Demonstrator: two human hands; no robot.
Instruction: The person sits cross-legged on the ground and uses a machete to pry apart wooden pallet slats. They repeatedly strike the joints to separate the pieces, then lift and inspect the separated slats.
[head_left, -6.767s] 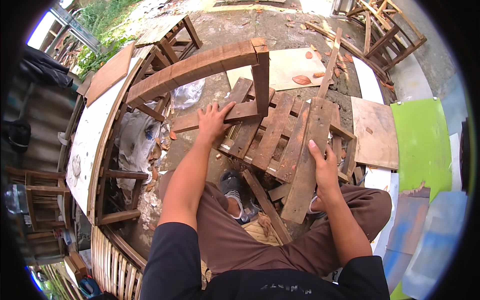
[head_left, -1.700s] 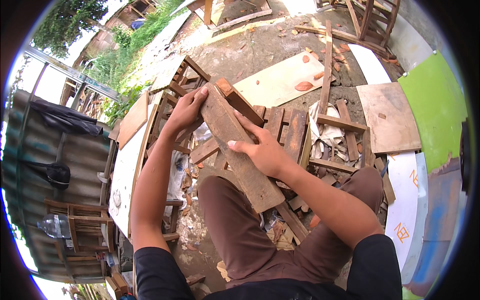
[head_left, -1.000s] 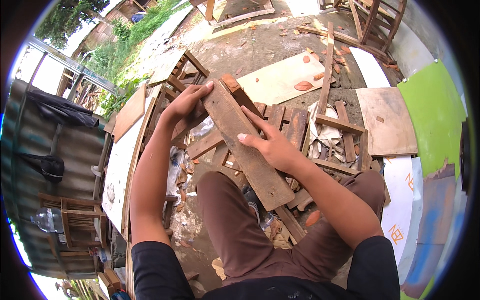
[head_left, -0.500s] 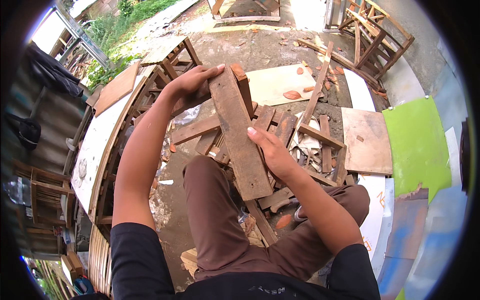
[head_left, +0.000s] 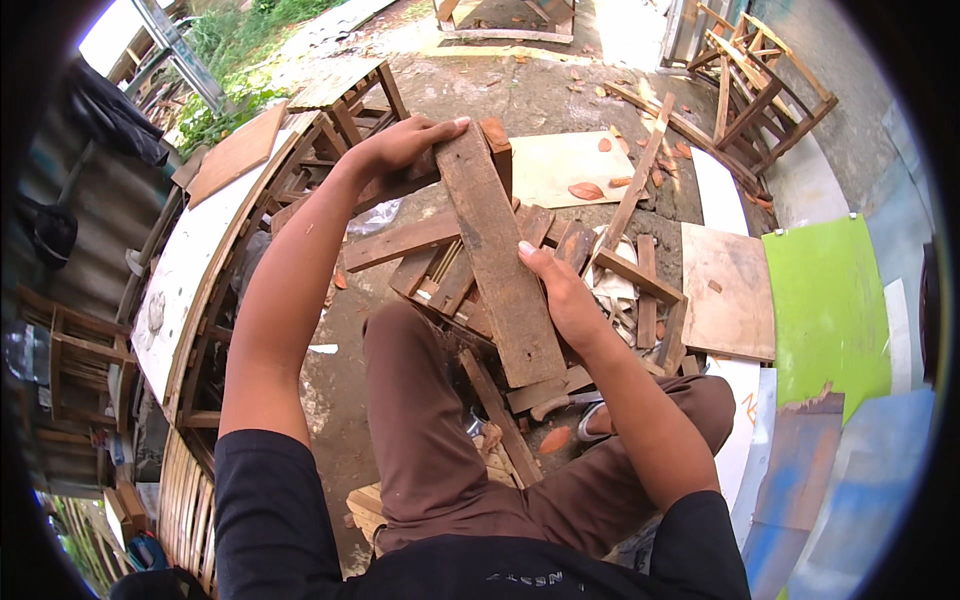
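Above my knees I hold a wide, worn brown wooden board (head_left: 497, 265) at a tilt, its far end toward the left. Other wooden pieces (head_left: 500, 150) adjoin it at the far end, partly behind it; how they are joined is hidden. My left hand (head_left: 410, 142) grips the far end, thumb along the top edge and fingers out of sight behind. My right hand (head_left: 565, 298) holds the right edge around the middle, its thumb on the board's face. Under it lies a slatted wooden frame (head_left: 455, 280) among loose wood pieces.
A long white-topped wooden bench (head_left: 190, 275) curves along the left. Thin sheets lie at the right: a plywood square (head_left: 728, 290) and a green panel (head_left: 830, 310). A pale board (head_left: 550, 170) with dry leaves lies ahead. Wooden frames (head_left: 765, 100) lean against the far right wall.
The board's far end has shifted slightly right and its near end slightly up in view, both hands moving with it. The view has also shifted a little. Both hands keep their hold.
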